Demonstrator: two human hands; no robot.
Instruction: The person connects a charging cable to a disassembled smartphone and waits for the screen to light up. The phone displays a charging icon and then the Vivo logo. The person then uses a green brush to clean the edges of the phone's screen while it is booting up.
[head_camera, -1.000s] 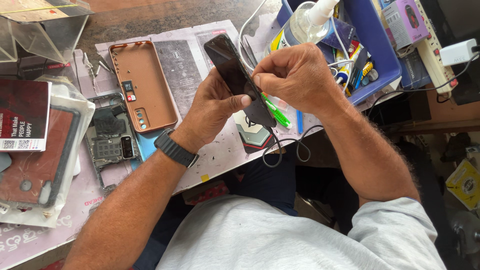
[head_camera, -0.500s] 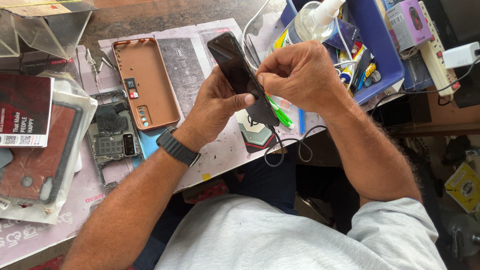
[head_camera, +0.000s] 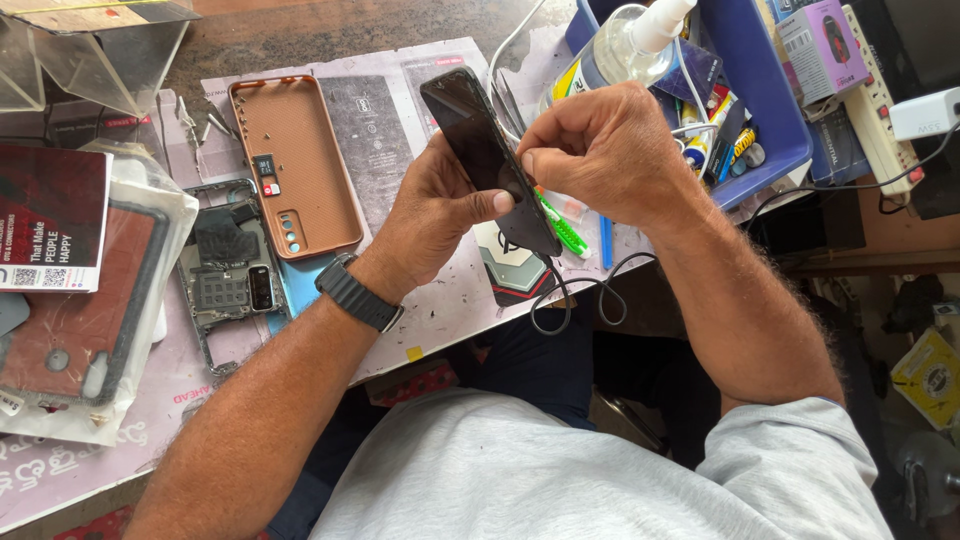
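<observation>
Head view, left to right: at the far left of the surface (head_camera: 420, 320) lies a dark red phone case in a clear plastic sleeve (head_camera: 75, 320), with a printed red booklet (head_camera: 50, 220) over its upper corner. Next comes an opened phone frame (head_camera: 228, 275) with its innards showing, and just beside it an orange-brown back cover (head_camera: 295, 165) lying flat, long axis running away from the person.

The left hand (head_camera: 435, 215), a dark watch (head_camera: 358, 293) on its wrist, cradles a black phone (head_camera: 485, 155) from below and from the left, thumb laid across the glass near the lower end. The phone is held above the surface, not resting on it; its long axis tilts from upper left down to lower right. The right hand (head_camera: 605, 150) sits hard against the phone's right edge, fingers curled shut with thumb and forefinger pinched at that edge; it may be gripping a small tool or pick, but that is hidden.

Under the hands lie a green-handled tool (head_camera: 560, 230) and a loop of black cable (head_camera: 575, 295). Further right, a blue tray (head_camera: 770, 120) holds a spray bottle (head_camera: 620, 50) and pens, near but apart from the right hand.
</observation>
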